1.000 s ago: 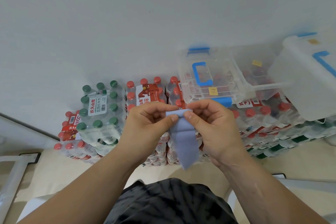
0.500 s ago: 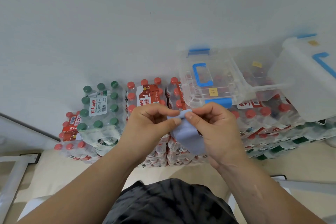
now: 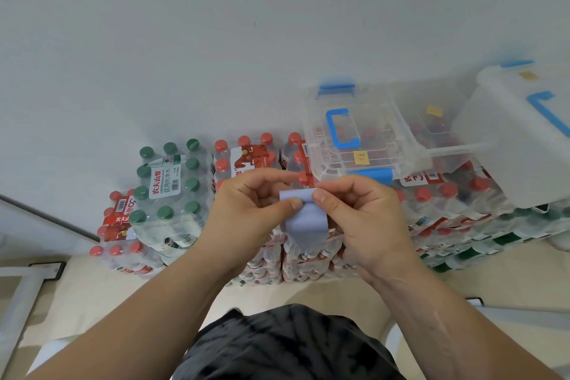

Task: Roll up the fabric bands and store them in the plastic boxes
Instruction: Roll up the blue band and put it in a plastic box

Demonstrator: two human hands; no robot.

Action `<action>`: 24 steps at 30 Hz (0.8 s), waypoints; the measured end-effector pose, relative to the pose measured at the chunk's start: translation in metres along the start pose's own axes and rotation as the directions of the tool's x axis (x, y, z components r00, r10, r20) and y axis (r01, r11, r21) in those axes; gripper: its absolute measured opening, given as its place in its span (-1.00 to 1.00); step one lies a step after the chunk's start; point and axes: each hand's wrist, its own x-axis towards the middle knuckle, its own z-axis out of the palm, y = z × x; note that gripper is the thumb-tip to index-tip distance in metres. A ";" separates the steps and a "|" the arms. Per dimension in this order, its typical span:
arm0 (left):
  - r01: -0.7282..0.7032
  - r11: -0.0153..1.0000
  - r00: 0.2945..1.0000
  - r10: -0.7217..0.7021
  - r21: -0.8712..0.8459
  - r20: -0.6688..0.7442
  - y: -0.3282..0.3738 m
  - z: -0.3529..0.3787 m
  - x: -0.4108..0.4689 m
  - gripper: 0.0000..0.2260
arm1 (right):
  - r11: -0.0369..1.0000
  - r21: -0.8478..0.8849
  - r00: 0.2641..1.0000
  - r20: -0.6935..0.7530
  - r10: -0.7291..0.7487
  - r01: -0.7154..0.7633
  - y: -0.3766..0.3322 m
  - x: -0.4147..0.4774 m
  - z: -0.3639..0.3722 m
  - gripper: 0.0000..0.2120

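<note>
A person's left hand [image 3: 246, 210] and right hand [image 3: 354, 213] pinch shut on a blue fabric band [image 3: 303, 216], held mid-air before a clear plastic box [image 3: 364, 136]. The roll's axis runs left to right; the loose tail hangs downward, apparently tapering. Even thumb pressure should keep the turns tight.

The frosted plastic box [image 3: 521, 133] with a blue handle was cut off at the right edge. Beside it, the small yellow label [image 3: 361, 158] on the clear plastic box [image 3: 364, 133] was too small to read.
</note>
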 end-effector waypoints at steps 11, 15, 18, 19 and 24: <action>-0.020 1.000 1.000 0.020 0.006 -0.002 -0.002 0.000 0.000 -0.81 | 0.999 0.035 0.999 0.001 -0.041 0.041 -0.002 -0.002 0.002 -0.90; -0.028 0.999 0.999 0.029 0.023 -0.015 -0.004 0.002 -0.001 -0.81 | 1.000 0.009 1.000 0.004 0.008 -0.008 -0.003 0.000 0.001 -0.86; -0.026 1.000 1.000 0.026 0.012 0.004 -0.004 0.003 -0.001 -0.79 | 0.999 -0.025 0.998 -0.045 -0.044 0.043 -0.003 0.002 0.002 -0.91; -0.033 0.999 0.999 0.033 0.022 0.013 -0.004 0.004 -0.002 -0.75 | 0.996 -0.046 0.995 -0.065 -0.074 0.071 -0.002 0.002 0.001 -0.82; -0.083 0.993 0.996 0.085 0.083 -0.017 -0.006 0.015 -0.005 -0.66 | 0.994 -0.058 0.987 -0.125 -0.099 0.093 0.004 -0.006 0.009 -0.72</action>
